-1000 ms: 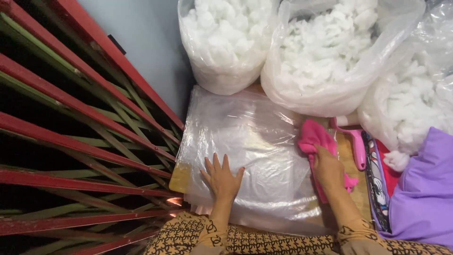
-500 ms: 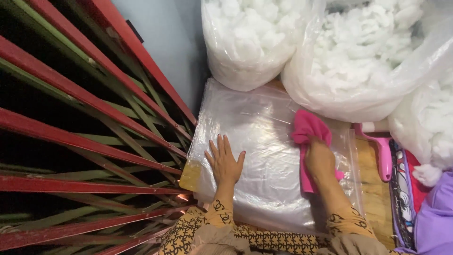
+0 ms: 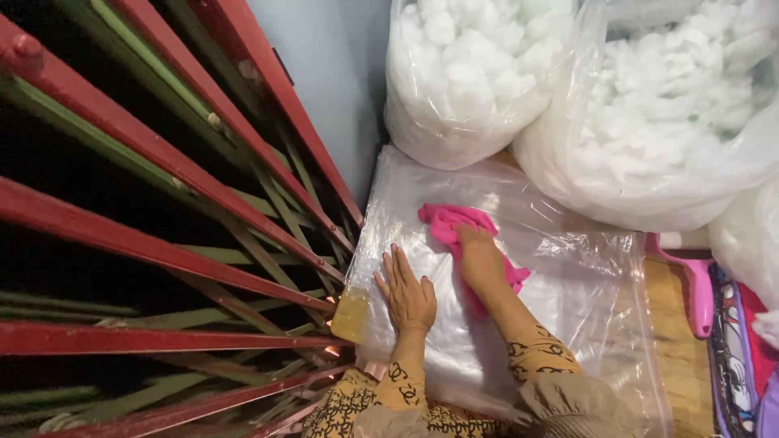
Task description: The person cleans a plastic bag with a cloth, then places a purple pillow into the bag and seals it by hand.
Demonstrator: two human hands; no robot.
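Wooden floor (image 3: 669, 324), clear plastic sheet (image 3: 560, 276), stuffing bags (image 3: 471, 73), pink brush (image 3: 696, 284)

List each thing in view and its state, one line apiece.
Left hand: flat, fingers spread, pressing the plastic sheet.
Right hand: pressed on the pink cloth.
Pink cloth: crumpled, lying on the sheet.
Plastic sheet: spread out, wrinkled.
Stuffing bags: full, standing behind the sheet.

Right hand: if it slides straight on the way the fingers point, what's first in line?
Likely the left bag of white stuffing. The right hand lies on the pink cloth, pointing up the clear plastic sheet; depth is unclear.
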